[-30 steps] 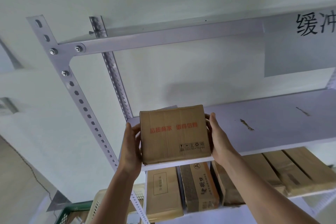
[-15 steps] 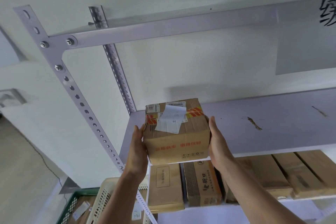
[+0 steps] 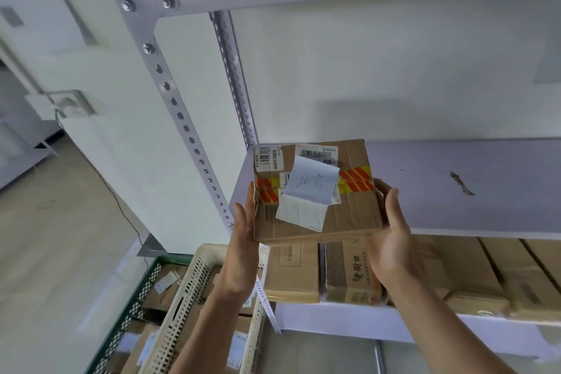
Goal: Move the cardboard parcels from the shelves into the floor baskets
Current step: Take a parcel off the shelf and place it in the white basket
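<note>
I hold a cardboard parcel [image 3: 343,215] in the air just in front of the upper shelf board [image 3: 470,206]. Its top faces me, with red-and-yellow tape, barcode labels and a white paper note. My left hand [image 3: 243,249] presses flat against its left side, fingers straight. My right hand [image 3: 391,240] grips its right side, fingers curled round the far edge. Below to the left stand a cream basket [image 3: 194,291] and a green basket [image 3: 133,310], both with parcels inside.
Several cardboard parcels [image 3: 291,273] stand in a row on the lower shelf behind my forearms. A perforated metal upright [image 3: 182,118] runs diagonally left of the parcel, above the baskets. White wall behind, beige floor at the left.
The parcel has come off the upper shelf, moved down and toward me, and tipped so its labelled top shows. My view has dropped, bringing the baskets into sight.
</note>
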Tool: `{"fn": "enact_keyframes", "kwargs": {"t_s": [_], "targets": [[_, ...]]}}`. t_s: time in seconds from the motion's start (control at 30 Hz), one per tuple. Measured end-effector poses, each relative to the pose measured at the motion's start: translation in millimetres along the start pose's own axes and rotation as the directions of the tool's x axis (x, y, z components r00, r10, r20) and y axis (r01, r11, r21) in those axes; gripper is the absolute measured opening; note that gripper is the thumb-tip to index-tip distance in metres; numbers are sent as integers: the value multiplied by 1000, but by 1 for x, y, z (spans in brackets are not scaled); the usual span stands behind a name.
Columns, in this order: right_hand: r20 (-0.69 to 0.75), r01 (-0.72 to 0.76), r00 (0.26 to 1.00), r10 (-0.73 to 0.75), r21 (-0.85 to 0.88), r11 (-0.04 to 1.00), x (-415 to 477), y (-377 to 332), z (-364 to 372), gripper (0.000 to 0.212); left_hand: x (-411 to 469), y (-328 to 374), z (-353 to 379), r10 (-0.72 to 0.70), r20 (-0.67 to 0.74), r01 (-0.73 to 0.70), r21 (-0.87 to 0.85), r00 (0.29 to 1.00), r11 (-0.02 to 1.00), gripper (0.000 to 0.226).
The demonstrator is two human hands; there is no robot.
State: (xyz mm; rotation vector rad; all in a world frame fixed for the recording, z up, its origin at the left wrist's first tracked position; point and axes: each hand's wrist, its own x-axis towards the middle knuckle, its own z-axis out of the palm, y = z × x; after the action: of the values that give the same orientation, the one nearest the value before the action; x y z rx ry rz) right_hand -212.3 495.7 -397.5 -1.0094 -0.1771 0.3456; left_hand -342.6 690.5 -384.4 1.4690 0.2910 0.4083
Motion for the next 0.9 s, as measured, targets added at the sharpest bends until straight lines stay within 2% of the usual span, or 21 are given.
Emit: {"fn": "enact_keyframes", "kwargs": {"t_s": [0.1,0.27,0.37,0.47,0.5,0.6,0.7,0.8,0.9], "targets": [[3,-22,1000,22,0,1000,-25,9,13,51,-22,2,-21,-2,12,2,0,1000,1000,77],[-27,22,999,-23,-43,999,-79,29,46,50,-73,6,-65,-1,118,8,-62,993,998,73],[-54,24,998,-26,-37,999,-114,49,65,51,-105,3,-98,-21,91,31,-99,996,995,70],[-55,36,998,-38,-37,999,-145,71,89,48,-135,-4,-130,-48,11,48,-72,999,996,43],[-54,37,998,-39,-33,999,-154,79,96,45,-144,-4,-142,-65,14,66,-68,998,995,41],[-36,30,999,-31,-38,999,-177,104,120,40,-165,-13,-181,-120,60,127,-121,991,985,56],[26,-21,999,23,-96,995,-192,132,142,50,-177,-21,-224,-137,-41,129,-163,990,978,53],[87,-100,989,119,-191,976,-198,157,164,48,-183,-20,-257,-132,-125,116,-129,983,985,70],[95,-156,977,190,-283,946,-194,184,181,66,-180,-30,-289,-147,-166,131,-103,975,986,81]]}}
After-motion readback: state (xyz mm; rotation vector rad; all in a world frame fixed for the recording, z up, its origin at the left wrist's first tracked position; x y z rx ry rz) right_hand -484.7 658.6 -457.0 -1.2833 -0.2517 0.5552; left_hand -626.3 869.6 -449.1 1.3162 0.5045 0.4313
